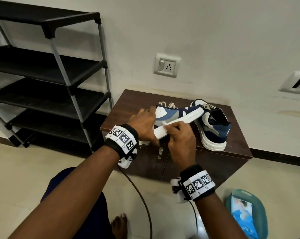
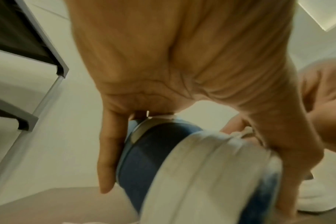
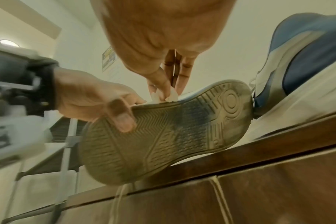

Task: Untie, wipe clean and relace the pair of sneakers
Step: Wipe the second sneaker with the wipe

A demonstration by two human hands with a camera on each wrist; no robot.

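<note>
At far left we see a shoe rack (image 1: 47,69): grey metal posts, black plastic corner joints and flat black shelves, standing against the pale wall with a strip of tiled floor (image 1: 33,169) between it and us.

Next comes our left hand (image 1: 143,125), clasping the heel end of the tilted sneaker (image 1: 173,114). In the left wrist view the fingers lie along the blue fabric collar, and in the right wrist view the thumb presses on the ribbed rubber outsole. That sneaker lies on its side, sole toward us, its heel overhanging the front edge of the cabinet (image 1: 128,107), whose top is dark wood-grain laminate with a square lip. The upper is patched in navy, mid-blue, grey and white; the thick midsole is smooth and white, the outsole moulded in chevrons and rings, grimy in the middle. A cream lace hangs loose below it.

Our right hand (image 1: 179,137) pinches a small crumpled white wipe (image 3: 170,95) against the midsole edge, fingers curled around it.

The toe touches or nearly touches the second sneaker (image 1: 213,128), which stands upright on its chunky white sole at the right of the cabinet top, laces loose. Bare laminate remains along the back edge.

On the floor at lower right lies a soft teal wipes packet (image 1: 245,213).
</note>
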